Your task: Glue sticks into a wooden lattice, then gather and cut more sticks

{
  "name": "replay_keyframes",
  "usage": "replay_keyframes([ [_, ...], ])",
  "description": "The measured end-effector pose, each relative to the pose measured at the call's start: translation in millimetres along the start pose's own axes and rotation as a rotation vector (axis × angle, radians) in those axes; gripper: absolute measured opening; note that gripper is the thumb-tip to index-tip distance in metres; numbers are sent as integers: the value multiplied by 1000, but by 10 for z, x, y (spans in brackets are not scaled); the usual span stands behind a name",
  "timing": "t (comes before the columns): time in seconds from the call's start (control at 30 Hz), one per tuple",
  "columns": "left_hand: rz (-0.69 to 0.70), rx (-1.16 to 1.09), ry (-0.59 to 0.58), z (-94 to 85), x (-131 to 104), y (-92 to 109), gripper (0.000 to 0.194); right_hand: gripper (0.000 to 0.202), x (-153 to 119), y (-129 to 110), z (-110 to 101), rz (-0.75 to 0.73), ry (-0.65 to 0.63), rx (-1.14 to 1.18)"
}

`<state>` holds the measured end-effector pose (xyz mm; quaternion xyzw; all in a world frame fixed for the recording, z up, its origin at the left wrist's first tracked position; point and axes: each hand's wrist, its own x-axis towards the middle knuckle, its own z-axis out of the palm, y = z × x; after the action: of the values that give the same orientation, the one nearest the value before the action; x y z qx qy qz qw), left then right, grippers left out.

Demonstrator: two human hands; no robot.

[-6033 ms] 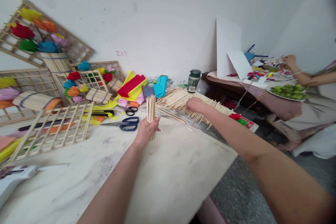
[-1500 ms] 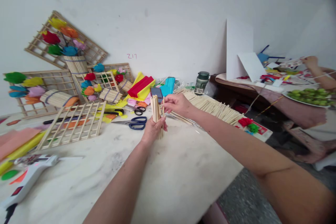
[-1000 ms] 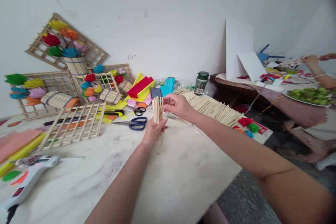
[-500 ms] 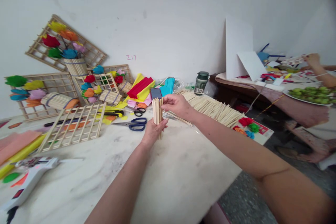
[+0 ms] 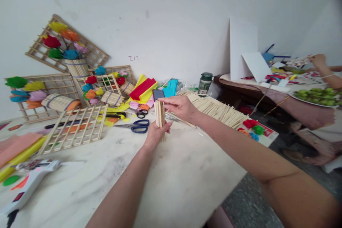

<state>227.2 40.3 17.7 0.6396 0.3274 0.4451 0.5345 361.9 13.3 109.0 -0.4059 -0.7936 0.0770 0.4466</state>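
Note:
My left hand (image 5: 156,133) is wrapped round an upright bundle of thin wooden sticks (image 5: 159,112), with the lower ends showing beneath the fingers. Across the bundle's top, my right hand (image 5: 181,108) has its fingers stretched out, touching the stick ends; whether a stick is under them is hard to see. Just right of that hand lies a large pile of loose sticks (image 5: 219,110). Left of the bundle are blue-handled scissors (image 5: 139,126) and smaller black-handled scissors (image 5: 142,113). A phone (image 5: 158,94) stands partly hidden behind the bundle.
Stick lattices (image 5: 76,124) with paper flowers and stick pots (image 5: 60,102) fill the left back. A white glue gun (image 5: 32,181) lies front left. A green bottle (image 5: 205,83) stands behind the sticks. At another table, right, a person's hand (image 5: 317,62) works near a plate of green fruit (image 5: 316,97).
My right hand has risen slightly and shifted left, its fingers going from a pinch beside the sticks to lying over their tops. My left hand and the bundle stay in place.

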Motion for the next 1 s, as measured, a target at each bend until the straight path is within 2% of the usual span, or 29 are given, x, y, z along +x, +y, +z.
replay_keyframes([
  [0.17,6,-62,-20,15,-5,-2,37,39,-40,-14,-17,-119,-63,-225],
  [0.3,-8,-72,-11,41,-16,-2,40,40,-57,63,-200,-106,-79,-402],
  [0.4,-3,-53,-13,47,-19,-4,41,32,-80,265,-455,69,-68,-606],
  [0.47,-3,-40,-20,46,-17,-7,41,28,-131,447,-626,257,-179,-806],
  [0.53,-5,-29,-29,44,-13,-12,40,27,-219,629,-755,420,-344,-981],
  [0.6,-6,-32,-38,45,-9,-18,39,26,-332,786,-825,519,-460,-1025],
  [0.8,6,-44,-69,51,-2,-38,39,26,-597,1067,-823,539,-366,-929],
  [0.9,-4,-31,-62,44,2,-38,38,27,-640,1137,-785,501,-253,-844],
  [1.0,-5,24,-58,29,5,-36,36,24,-663,1167,-742,433,-80,-737],
])
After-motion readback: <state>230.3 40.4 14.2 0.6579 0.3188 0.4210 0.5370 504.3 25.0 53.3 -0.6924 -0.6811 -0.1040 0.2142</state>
